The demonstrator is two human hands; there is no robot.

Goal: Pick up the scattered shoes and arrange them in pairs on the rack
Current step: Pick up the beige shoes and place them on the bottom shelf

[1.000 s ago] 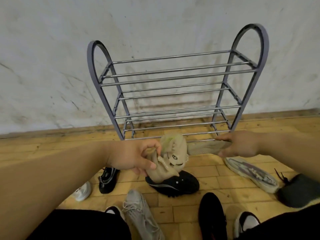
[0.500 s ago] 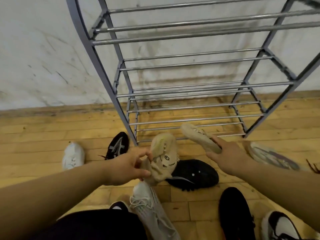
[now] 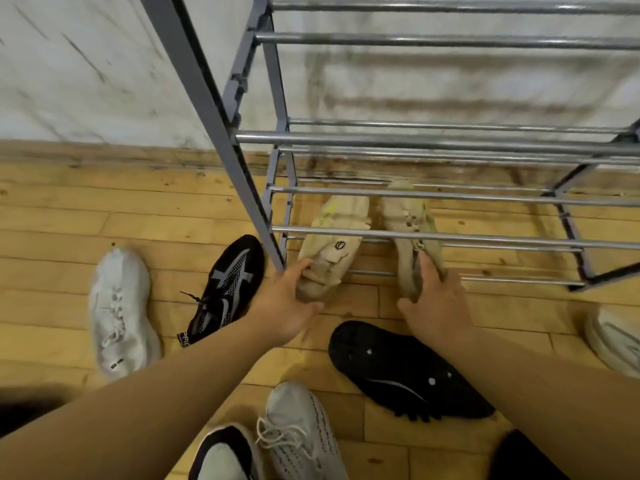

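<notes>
Two beige shoes lie side by side on the bottom tier of the grey metal rack [image 3: 221, 109], toes toward the wall. My left hand [image 3: 289, 303] grips the heel of the left beige shoe [image 3: 332, 244]. My right hand [image 3: 433, 299] holds the heel of the right beige shoe [image 3: 408, 223], fingers curled over its back. Both heels stick out past the rack's front bar. The rack's upper tiers hold nothing that I can see.
Scattered on the wooden floor: a white sneaker [image 3: 117, 310] at left, a black patterned shoe [image 3: 225, 285] beside the rack leg, a black shoe [image 3: 401, 368] under my right forearm, a grey knit sneaker [image 3: 301, 431], a black-and-white shoe [image 3: 225, 455], a pale shoe [image 3: 613, 337] at right.
Both hands moved forward and down, carrying the beige shoes from the air onto the bottom tier. My head came much closer to the rack.
</notes>
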